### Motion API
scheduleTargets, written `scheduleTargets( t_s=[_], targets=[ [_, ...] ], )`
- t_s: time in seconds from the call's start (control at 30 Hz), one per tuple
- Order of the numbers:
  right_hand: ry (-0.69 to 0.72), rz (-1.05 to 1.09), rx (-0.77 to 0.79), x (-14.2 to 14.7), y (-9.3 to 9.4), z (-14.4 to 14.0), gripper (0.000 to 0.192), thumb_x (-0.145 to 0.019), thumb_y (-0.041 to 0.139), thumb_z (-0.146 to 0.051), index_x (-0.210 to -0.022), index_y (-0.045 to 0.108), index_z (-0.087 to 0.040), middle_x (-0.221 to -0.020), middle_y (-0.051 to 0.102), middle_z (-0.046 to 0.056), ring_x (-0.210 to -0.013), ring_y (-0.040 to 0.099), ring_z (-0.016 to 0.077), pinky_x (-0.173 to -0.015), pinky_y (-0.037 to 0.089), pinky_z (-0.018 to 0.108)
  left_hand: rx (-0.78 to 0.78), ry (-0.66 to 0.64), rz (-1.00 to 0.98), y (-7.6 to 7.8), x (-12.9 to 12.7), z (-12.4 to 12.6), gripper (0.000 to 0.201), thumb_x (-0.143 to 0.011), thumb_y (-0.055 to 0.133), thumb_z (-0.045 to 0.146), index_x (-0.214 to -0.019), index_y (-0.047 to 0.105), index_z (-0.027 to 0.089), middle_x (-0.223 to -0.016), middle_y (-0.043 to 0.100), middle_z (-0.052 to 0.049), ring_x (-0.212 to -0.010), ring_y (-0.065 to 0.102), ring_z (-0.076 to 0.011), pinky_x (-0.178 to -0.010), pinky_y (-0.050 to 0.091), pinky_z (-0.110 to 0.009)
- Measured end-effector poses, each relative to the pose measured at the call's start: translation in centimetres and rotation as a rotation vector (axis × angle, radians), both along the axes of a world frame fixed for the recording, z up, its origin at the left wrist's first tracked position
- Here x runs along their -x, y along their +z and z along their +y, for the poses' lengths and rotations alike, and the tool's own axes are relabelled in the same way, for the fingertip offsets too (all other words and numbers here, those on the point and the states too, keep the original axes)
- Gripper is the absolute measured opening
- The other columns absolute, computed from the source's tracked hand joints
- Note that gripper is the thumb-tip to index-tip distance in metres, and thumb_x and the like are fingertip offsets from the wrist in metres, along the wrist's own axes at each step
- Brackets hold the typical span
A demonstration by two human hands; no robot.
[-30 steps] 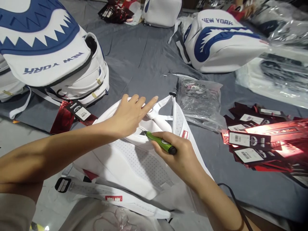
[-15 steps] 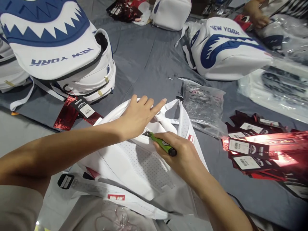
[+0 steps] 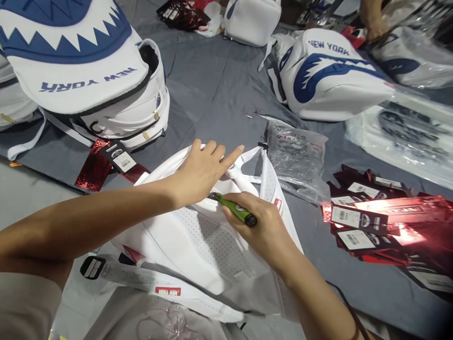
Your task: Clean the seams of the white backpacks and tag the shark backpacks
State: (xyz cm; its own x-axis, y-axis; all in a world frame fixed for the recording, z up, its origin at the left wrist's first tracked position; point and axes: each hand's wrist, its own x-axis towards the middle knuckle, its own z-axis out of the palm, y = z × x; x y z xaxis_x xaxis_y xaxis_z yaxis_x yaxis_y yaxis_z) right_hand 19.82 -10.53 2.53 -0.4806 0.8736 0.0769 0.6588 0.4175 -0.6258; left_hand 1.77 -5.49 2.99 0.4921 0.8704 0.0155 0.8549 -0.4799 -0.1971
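Two hands | left flat on backpack | right grips green tool

view: single head-worn camera, no second view to overlap
facing: forward and down, over a grey sheet
nearness: close above left hand and right hand; forearms enter from bottom edge
far field: backpacks toward top edge
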Motion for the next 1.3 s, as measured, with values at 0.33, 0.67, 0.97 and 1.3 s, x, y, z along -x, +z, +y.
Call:
scheduleTargets(
  t_s=[0.33,0.67,0.97,1.3],
  targets=[
    [-0.008,-0.012,0.007,0.1,-0.1,-0.1,0.014,-0.091,0.059,-0.024,-0.102,0.068,-0.020,-0.092,0.072,0.004,-0.079,0.068,0.0182,-0.069,0.048,0.027,0.004,0.002,0.011,0.0,0.0,0.1,0.094,-0.084,0.059,0.023,-0.159,0.002,0.019,-0.135,0.051,-0.013,-0.119,0.043,-0.0305,-0.099,0.034,-0.043],
    [-0.076,0.070,-0.171,-0.5,0.9,0.3,0.008,-0.091,0.061,-0.026,-0.088,0.067,-0.021,-0.090,0.069,0.005,-0.085,0.067,0.0194,-0.074,0.050,0.030,0.013,-0.011,0.008,0.2,0.1,0.1,0.098,-0.082,0.063,0.024,-0.159,0.002,0.018,-0.135,0.050,-0.014,-0.117,0.044,-0.0312,-0.098,0.034,-0.044],
    [0.057,-0.339,-0.342,-0.1,0.5,1.6,0.026,-0.084,0.052,-0.003,-0.092,0.069,-0.020,-0.084,0.066,0.003,-0.074,0.062,0.0165,-0.062,0.042,0.027,0.014,-0.069,0.009,0.0,0.4,0.3,0.105,-0.079,0.068,0.027,-0.158,-0.001,0.018,-0.140,0.046,-0.017,-0.118,0.044,-0.0329,-0.101,0.033,-0.047],
    [0.317,-0.765,-0.085,3.4,0.6,4.8,0.041,-0.086,0.047,-0.002,-0.114,0.070,-0.022,-0.097,0.072,0.007,-0.072,0.065,0.0188,-0.055,0.027,0.030,0.033,-0.042,0.010,-0.3,0.2,0.5,0.104,-0.077,0.063,0.018,-0.159,0.000,0.020,-0.139,0.047,-0.015,-0.118,0.044,-0.0324,-0.101,0.033,-0.047]
  ],
)
